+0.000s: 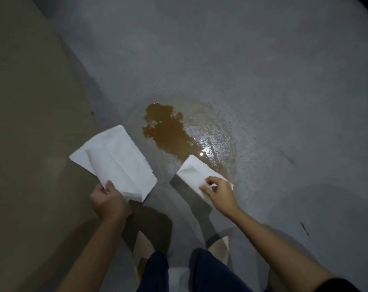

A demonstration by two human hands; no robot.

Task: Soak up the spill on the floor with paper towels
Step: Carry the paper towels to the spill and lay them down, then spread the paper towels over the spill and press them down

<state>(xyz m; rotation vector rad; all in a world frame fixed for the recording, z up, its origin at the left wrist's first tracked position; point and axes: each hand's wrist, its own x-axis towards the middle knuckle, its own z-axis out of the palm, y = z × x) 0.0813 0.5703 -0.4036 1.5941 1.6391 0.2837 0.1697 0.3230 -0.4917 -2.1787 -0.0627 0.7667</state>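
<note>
- Barely started: the brown puddle spill (170, 131) sits on the grey concrete floor (263, 60), unabsorbed.
- Your right hand (219, 192) pinches a folded white paper towel (196, 173) at the spill's near edge; contact unclear.
- Your left hand (107, 199) grips spare white paper towels (115, 163), held aloft.
- Left: blot everything.

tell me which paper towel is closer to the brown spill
The folded paper towel under the right hand: its far corner reaches the wet edge of the spill. The larger towels in the left hand are off to the side.
</note>
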